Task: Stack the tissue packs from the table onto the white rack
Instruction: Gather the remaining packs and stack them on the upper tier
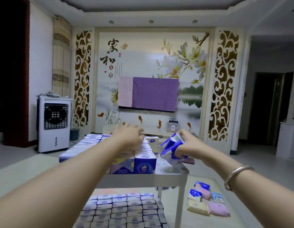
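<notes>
Right hand (pixel 184 145) grips a blue pack (pixel 171 145), fingers curled round it, tilted, hanging just over the bare near corner of the white rack (pixel 172 170). Left hand (pixel 131 137) reaches out above the packs already lined up on the rack; it is blurred, so I cannot tell whether the fingers are spread or closing on anything.

To the left of the right hand stands the filled row, with a dark-blue pack (pixel 145 163) and a purple pack (pixel 122 164) at the front edge. A cream pack (pixel 153 142) stands upright just past the gripped one. Below the right wrist, loose packs (pixel 207 199) lie on the glass bench (pixel 225 195), and a big block of packs (pixel 123 209) sits below the left forearm.

The risk here looks like the tilt: set down at that angle, the gripped pack may topple off the rack edge onto the bench. It could also nudge the cream pack over. The left hand, sweeping low, may knock the standing row out of line.
</notes>
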Available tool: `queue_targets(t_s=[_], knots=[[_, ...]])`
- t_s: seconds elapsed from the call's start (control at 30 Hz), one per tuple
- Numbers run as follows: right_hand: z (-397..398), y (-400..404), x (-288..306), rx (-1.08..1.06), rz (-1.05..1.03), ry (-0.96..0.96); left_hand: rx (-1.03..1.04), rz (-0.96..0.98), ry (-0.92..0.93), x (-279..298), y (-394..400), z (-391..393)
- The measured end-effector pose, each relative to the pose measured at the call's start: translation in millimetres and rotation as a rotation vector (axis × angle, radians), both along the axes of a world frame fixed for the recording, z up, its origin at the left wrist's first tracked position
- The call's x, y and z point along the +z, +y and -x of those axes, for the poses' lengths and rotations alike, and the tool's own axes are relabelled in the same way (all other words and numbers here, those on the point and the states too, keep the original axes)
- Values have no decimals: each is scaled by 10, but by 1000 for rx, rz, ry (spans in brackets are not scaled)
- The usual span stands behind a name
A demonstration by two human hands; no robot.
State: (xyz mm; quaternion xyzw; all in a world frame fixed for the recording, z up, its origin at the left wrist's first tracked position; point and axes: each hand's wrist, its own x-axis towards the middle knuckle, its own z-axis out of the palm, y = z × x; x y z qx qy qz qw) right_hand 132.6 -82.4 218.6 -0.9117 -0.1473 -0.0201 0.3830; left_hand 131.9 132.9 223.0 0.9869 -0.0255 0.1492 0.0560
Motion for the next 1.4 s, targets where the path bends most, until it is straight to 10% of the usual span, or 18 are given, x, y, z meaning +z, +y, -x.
queue_targets(t_s=[0.13,0.4,0.93,1.2,1.4], knots=[[-273,352,-10,15,195,-42,-6,103,232,-191,101,-172],[-554,688,-348,-54,-245,89,-8,81,222,-201,105,-235],[-429,647,-348,-87,-115,129,-43,135,166,-132,60,-81],[-118,-277,-401,-138,-282,-115,-156,232,-211,18,-668,379],[8,-1310,-1225,-327,-252,-46,-374,291,-116,-431,-1830,315]])
